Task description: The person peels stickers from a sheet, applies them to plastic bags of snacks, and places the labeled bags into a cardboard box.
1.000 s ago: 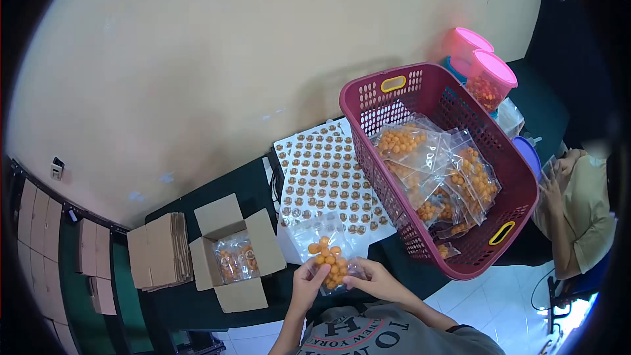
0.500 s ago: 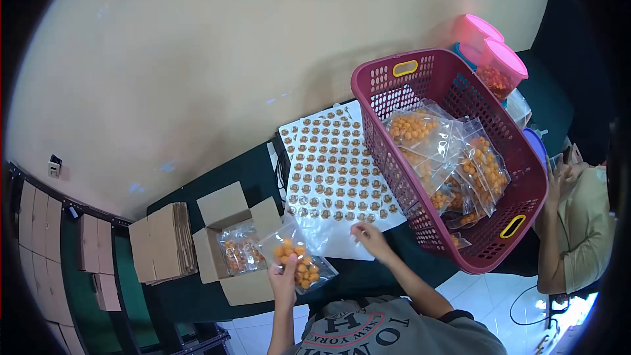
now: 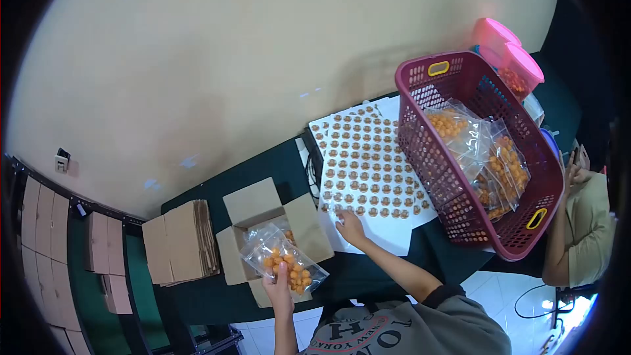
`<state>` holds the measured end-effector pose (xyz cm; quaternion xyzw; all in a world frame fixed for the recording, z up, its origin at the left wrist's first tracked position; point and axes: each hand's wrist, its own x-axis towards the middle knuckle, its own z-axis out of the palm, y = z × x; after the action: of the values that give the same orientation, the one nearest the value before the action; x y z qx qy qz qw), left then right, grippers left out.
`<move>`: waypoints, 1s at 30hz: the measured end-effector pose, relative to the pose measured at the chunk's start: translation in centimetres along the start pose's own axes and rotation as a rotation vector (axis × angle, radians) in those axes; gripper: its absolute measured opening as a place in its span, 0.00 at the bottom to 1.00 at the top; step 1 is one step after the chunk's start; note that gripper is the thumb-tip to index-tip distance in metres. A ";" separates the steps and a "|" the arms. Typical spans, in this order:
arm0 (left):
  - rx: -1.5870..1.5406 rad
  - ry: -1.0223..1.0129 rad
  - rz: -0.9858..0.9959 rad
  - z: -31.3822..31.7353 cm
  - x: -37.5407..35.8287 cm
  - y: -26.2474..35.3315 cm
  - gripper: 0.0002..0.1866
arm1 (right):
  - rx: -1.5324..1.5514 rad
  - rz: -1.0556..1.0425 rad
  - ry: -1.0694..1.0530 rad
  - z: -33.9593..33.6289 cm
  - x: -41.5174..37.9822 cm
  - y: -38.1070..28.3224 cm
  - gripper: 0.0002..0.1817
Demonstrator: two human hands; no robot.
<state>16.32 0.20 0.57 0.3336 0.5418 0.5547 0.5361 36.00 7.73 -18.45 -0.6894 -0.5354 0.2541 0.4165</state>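
Observation:
My left hand [image 3: 280, 294] grips a clear plastic bag of orange round snacks [image 3: 296, 276] by its lower side, above the open cardboard box [image 3: 309, 227]. Part of the box's inside, where another bag lies, is hidden by it. My right hand [image 3: 351, 229] is over the lower left part of a white sheet of round brown stickers [image 3: 368, 164]. Its thumb and fingers are drawn together at the bottom sticker row; whatever is between the fingertips is too small to make out.
A maroon laundry basket [image 3: 453, 190] holding several snack bags [image 3: 506, 164] stands right of the sheet. Folded cardboard boxes [image 3: 177, 243] lie to the left. Pink-lidded tubs [image 3: 522, 69] stand behind the basket. Another person's arm [image 3: 559, 236] is at the far right.
The view has shifted, so the scene sits further right. My left hand has brought the snack bag over the box. My right hand has moved left across the sticker sheet to its lower left.

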 end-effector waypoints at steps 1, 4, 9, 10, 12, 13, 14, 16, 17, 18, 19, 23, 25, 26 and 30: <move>0.022 0.010 0.014 -0.9 0.1 0.1 0.12 | -0.170 -0.077 0.009 1.3 1.0 -0.3 0.16; 0.035 0.055 0.049 -3.7 0.4 0.3 0.11 | -0.294 -0.086 0.034 3.9 3.1 -1.0 0.19; 0.041 0.135 0.076 -8.6 0.8 1.3 0.09 | -0.578 -0.063 0.114 6.1 3.8 0.6 0.18; 0.033 0.152 0.065 -10.1 1.0 0.9 0.10 | -0.578 -0.070 0.113 6.6 3.7 1.0 0.18; 0.030 0.174 0.066 -11.8 1.2 0.9 0.11 | -0.699 -0.044 0.122 7.5 3.4 1.8 0.13; 0.025 0.179 0.065 -12.6 1.4 0.9 0.11 | -0.749 -0.039 0.106 7.9 3.1 2.2 0.14; 0.038 0.183 0.076 -13.4 1.6 1.0 0.12 | -0.805 -0.060 0.111 8.2 3.1 2.5 0.12; 0.067 0.202 0.083 -14.6 1.9 1.1 0.12 | -0.860 -0.081 0.119 8.6 3.3 2.7 0.10; 0.066 0.200 0.084 -15.1 2.0 1.3 0.12 | -0.857 -0.078 0.124 8.8 3.4 2.8 0.09; 0.073 0.194 0.089 -15.3 2.1 1.6 0.12 | -0.854 -0.073 0.131 8.9 3.3 3.2 0.08; 0.080 0.185 0.093 -15.6 2.3 1.7 0.12 | -0.856 -0.068 0.136 9.0 3.3 3.5 0.08; 0.102 0.123 0.108 -16.8 3.2 2.1 0.11 | -0.639 -0.075 0.195 9.7 3.3 5.1 0.08; 0.085 0.141 0.134 -17.0 3.7 2.2 0.10 | -0.578 -0.031 0.173 10.7 3.3 7.0 0.10; 0.083 0.137 0.134 -17.0 3.8 2.4 0.10 | -0.581 -0.030 0.177 10.9 2.8 7.5 0.10; 0.116 0.095 0.132 -17.3 4.2 3.1 0.08 | -0.489 -0.141 0.250 9.5 1.6 5.9 0.17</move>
<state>-1.69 0.47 -0.60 0.3724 0.5745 0.5718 0.4520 32.01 11.62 -28.31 -0.7565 -0.5719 0.0010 0.3172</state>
